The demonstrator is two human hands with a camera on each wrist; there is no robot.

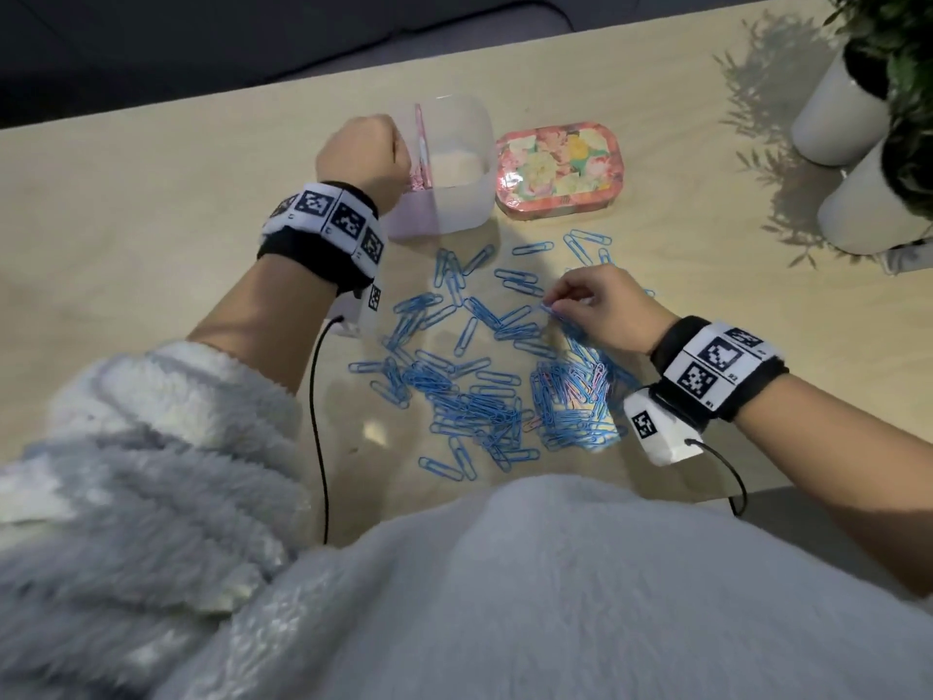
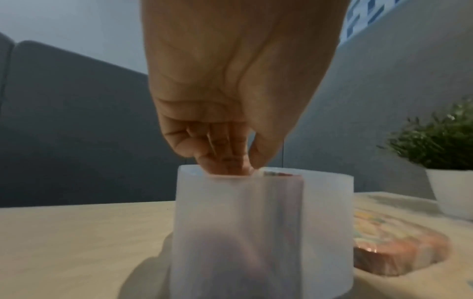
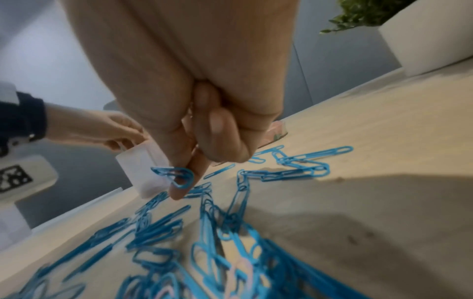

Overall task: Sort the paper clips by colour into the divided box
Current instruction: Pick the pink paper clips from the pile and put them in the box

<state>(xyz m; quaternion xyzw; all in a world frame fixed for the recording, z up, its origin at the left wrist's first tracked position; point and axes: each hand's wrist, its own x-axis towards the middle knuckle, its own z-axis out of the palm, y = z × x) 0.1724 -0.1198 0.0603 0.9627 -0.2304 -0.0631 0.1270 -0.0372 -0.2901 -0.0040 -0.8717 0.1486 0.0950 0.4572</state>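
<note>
The translucent divided box (image 1: pixel 469 204) stands at the back of the table, with a pink divider (image 1: pixel 421 144) down its middle. My left hand (image 1: pixel 373 154) hovers over its left compartment. In the left wrist view its bunched fingertips (image 2: pixel 230 165) dip just inside the rim of the box (image 2: pixel 327 222); whether they hold anything is hidden. Several blue paper clips (image 1: pixel 479 366) lie spread in front of the box, with a few pale pink ones (image 3: pixel 240 269) in the dense heap. My right hand (image 1: pixel 553 305) pinches blue clips (image 3: pixel 176 176) between thumb and forefinger, just above the pile.
A floral tin (image 1: pixel 558 169) lies right of the box. Two white plant pots (image 1: pixel 838 113) (image 1: pixel 868 204) stand at the far right. Black wrist cables (image 1: pixel 318 421) hang near the table's front edge. A dark sofa sits beyond the far edge.
</note>
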